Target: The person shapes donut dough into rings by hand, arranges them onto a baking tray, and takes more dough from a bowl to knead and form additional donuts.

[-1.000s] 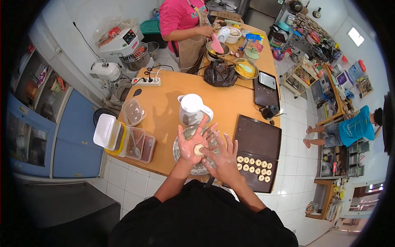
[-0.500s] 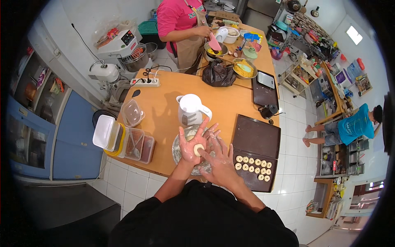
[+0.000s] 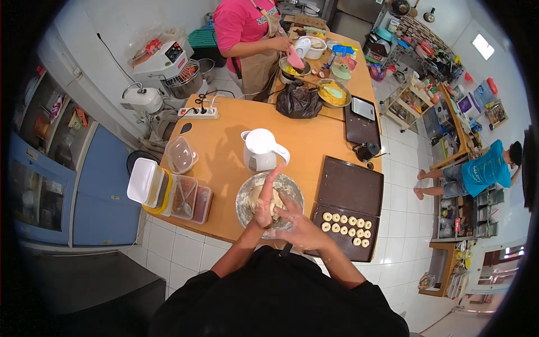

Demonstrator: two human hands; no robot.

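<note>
My left hand is held edge-on over a metal bowl, its fingers stretched out. Beside its palm is my right hand, fingers spread and pointing toward the left. Pale dough shows between the hands; whether it is a small piece against the palm or the mass in the bowl I cannot tell. Flour coats both hands and the bowl's wall. To the right, a dark baking tray carries several small dough rings in rows.
A white jug stands just beyond the bowl. Plastic containers line the table's left edge. Another dark tray adjoins the ring tray. Farther off are a black plastic bag, a bowl of yellow food and a person in pink.
My left hand has turned from palm-up to edge-on, and the dough ring on its palm no longer shows clearly. My right hand has shifted slightly right, its fingers now spread.
</note>
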